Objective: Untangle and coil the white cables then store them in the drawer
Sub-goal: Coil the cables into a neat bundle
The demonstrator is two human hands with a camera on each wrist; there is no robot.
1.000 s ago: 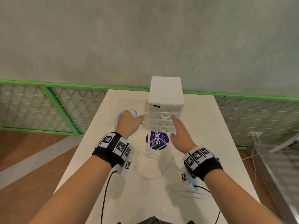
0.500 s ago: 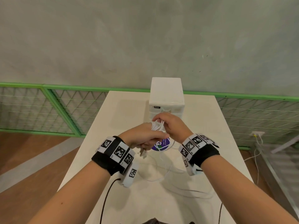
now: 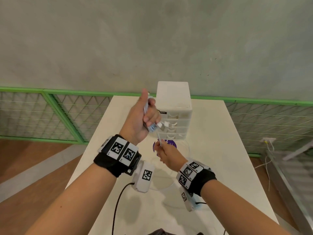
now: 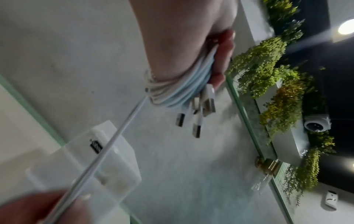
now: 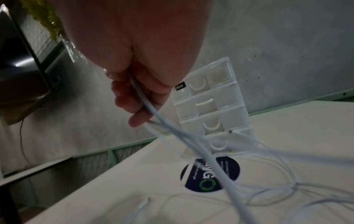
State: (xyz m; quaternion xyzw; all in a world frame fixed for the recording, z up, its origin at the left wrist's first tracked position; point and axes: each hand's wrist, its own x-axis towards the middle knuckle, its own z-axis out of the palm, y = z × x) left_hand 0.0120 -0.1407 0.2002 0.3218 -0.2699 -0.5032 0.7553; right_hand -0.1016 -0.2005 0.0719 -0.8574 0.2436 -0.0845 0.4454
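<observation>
**Coiling under way, drawer still shut**

A grey plastered wall and a green-framed mesh railing (image 3: 50, 106) are seen behind a long white rectangular table (image 3: 220, 167). At the middle of the table's far edge a small white plastic drawer unit (image 3: 172, 99) is stood, with all of its drawers seemingly closed; a round dark purple sticker (image 3: 171, 144) lies on the tabletop just in front of it.

Above the table, beside the unit's left face, the left hand (image 3: 140, 119) is raised and clenched round a bundle of coiled white cables (image 4: 172, 94), from which several USB plugs (image 4: 197, 121) are left dangling. One taut white strand (image 4: 114, 136) is led down from that bundle to the right hand (image 3: 167, 155), by which it is pinched between the fingertips above the sticker. Further loose white cable loops (image 5: 277, 181) are left spread on the tabletop towards the near edge, still partly crossed over one another.

The coiling step is judged to be in hand and the storing not yet begun. Next, the taut strand would need to be wound onto the bundle, the slack being freed from the loops, before a drawer is pulled open.
</observation>
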